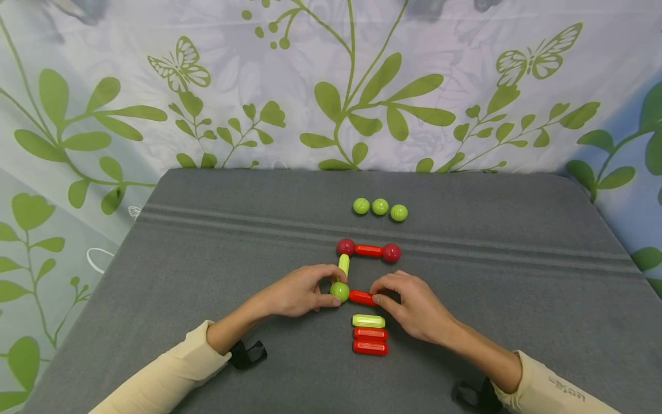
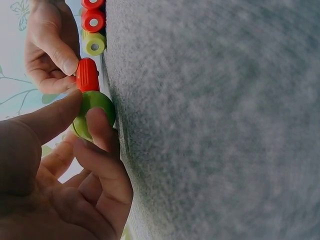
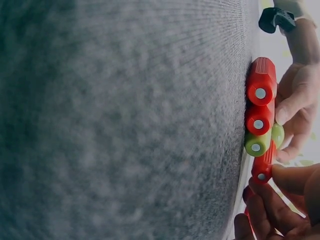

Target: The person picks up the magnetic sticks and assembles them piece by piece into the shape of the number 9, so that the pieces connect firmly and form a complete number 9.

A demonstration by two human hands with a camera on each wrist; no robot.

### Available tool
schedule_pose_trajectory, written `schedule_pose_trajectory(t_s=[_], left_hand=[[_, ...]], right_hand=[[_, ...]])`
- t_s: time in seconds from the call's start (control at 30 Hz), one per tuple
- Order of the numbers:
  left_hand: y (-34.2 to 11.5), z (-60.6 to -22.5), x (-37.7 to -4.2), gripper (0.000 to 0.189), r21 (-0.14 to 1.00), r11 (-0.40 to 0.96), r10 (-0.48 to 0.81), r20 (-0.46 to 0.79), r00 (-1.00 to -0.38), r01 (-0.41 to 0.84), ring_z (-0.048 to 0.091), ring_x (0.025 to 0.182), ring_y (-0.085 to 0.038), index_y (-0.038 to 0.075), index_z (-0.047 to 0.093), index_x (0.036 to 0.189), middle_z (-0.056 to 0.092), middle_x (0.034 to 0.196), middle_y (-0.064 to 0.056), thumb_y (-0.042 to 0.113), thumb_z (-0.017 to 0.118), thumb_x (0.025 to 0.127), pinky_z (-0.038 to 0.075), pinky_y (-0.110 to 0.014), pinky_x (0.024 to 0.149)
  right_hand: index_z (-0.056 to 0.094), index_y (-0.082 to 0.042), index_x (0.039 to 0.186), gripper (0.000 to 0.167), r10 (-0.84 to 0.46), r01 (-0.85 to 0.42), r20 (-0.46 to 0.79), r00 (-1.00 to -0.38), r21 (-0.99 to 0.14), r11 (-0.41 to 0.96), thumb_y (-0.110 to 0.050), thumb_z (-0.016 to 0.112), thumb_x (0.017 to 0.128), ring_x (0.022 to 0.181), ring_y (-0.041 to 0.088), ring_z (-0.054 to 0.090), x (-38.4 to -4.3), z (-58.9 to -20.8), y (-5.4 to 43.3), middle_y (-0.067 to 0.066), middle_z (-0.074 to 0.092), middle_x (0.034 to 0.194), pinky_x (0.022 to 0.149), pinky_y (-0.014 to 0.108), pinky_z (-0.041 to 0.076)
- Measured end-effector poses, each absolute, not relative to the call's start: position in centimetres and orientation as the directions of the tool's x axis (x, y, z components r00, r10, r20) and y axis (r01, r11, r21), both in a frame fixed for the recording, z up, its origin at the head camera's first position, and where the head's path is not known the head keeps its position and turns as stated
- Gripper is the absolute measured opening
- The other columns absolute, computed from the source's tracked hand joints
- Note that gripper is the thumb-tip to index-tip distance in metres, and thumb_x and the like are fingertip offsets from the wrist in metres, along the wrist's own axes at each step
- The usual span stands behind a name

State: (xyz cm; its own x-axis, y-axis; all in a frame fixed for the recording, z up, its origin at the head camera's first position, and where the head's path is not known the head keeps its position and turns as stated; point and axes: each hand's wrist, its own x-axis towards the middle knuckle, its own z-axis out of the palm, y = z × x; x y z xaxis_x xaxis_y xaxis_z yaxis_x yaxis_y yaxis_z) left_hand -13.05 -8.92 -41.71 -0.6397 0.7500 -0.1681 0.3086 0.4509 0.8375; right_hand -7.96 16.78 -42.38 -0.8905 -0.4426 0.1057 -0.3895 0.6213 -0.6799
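My left hand point(image 1: 302, 290) grips a green ball point(image 1: 339, 291) between thumb and fingers. With thumb and fingertips my right hand point(image 1: 414, 305) pinches the outer end of a red rod point(image 1: 362, 296), whose other end meets the green ball. A yellow-green rod point(image 1: 343, 265) runs from that ball up to a dark red ball point(image 1: 345, 247). From there a second red rod point(image 1: 369, 250) leads to another dark red ball point(image 1: 391, 253). In the right wrist view the pinched red rod point(image 3: 264, 162) shows a round silvery disc in its free end.
Just below the hands lie a loose yellow-green rod point(image 1: 368, 321) and two loose red rods, one upper point(image 1: 370, 334) and one lower point(image 1: 370, 347), side by side. Three green balls point(image 1: 380, 207) sit in a row farther back on the grey cloth-covered table point(image 1: 233, 230). A patterned curtain point(image 1: 289, 86) hangs behind.
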Motion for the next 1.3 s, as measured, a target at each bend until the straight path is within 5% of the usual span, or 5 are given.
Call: schedule_pose_trajectory(t_s=[0.53, 0.93, 1.3], left_hand=[[-9.1, -41.9, -13.0, 0.031, 0.833, 0.468, 0.737, -0.185, -0.650, 0.294, 0.056, 0.054, -0.011, 0.010, 0.060, 0.122, 0.058, 0.105, -0.001, 0.013, 0.070, 0.093, 0.046, -0.026, 0.053], [-9.3, -41.8, -13.2, 0.030, 0.840, 0.454, 0.741, -0.170, -0.649, 0.298, 0.054, 0.052, -0.009, 0.011, 0.060, 0.121, 0.058, 0.104, -0.001, 0.013, 0.071, 0.093, 0.046, -0.025, 0.053], [-9.0, -41.7, -13.3, 0.031, 0.820, 0.474, 0.738, -0.172, -0.652, 0.320, 0.047, 0.051, -0.008, 0.012, 0.061, 0.120, 0.059, 0.103, 0.001, 0.015, 0.072, 0.092, 0.044, -0.024, 0.055]], right_hand=[[0.072, -0.014, 0.101, 0.010, -0.362, -0.371, 0.166, -0.917, -0.688, 0.624, -0.012, 0.072, 0.091, 0.081, 0.009, 0.054, -9.1, -41.6, 17.5, -0.013, 0.064, 0.092, 0.070, 0.035, 0.048], [0.068, 0.003, 0.107, 0.015, -0.172, -0.331, 0.301, -0.938, -0.629, 0.703, -0.005, 0.064, 0.095, 0.092, 0.032, 0.059, -15.4, -41.7, 20.7, 0.016, 0.068, 0.098, 0.081, 0.051, 0.046], [0.051, 0.003, 0.137, 0.046, -0.197, -0.206, 0.082, -0.977, -0.607, 0.768, -0.015, 0.065, 0.096, 0.117, 0.046, 0.052, -20.4, -41.7, 22.0, 0.030, 0.056, 0.127, 0.094, 0.061, 0.040]])
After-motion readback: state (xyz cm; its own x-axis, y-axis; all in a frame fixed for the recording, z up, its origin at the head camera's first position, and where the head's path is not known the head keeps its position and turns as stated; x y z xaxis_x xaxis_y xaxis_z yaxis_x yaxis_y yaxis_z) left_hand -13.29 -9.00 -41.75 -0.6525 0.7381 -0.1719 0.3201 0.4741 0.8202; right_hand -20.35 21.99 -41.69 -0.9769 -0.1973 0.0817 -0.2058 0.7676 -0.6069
